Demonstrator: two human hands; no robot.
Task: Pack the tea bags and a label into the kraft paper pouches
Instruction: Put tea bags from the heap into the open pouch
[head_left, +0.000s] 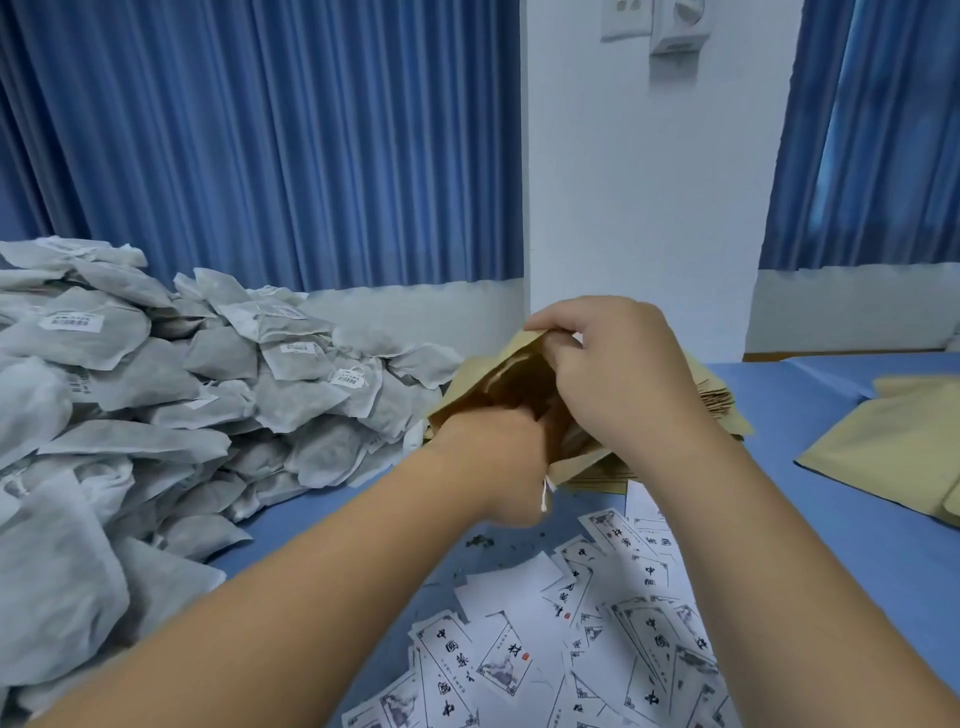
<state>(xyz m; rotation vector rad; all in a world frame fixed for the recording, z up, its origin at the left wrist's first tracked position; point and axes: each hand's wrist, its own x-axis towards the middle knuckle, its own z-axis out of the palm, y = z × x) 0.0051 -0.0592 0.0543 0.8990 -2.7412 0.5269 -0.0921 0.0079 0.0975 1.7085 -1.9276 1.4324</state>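
Note:
A kraft paper pouch (483, 376) is held open above the table's middle. My right hand (618, 364) pinches its upper rim and keeps the mouth spread. My left hand (498, 447) is pushed into the mouth, its fingers hidden inside; a white string (545, 493) hangs below the wrist, so what the fingers hold cannot be seen. A large heap of grey-white tea bags (156, 395) fills the left side. White printed labels (571, 644) lie scattered near the front. A stack of flat pouches (722, 405) lies under and behind my hands.
More flat kraft pouches (893, 447) lie at the right on the blue tablecloth (810, 519). Tea crumbs (478, 543) dot the cloth near the labels. Blue curtains and a white wall column stand behind the table.

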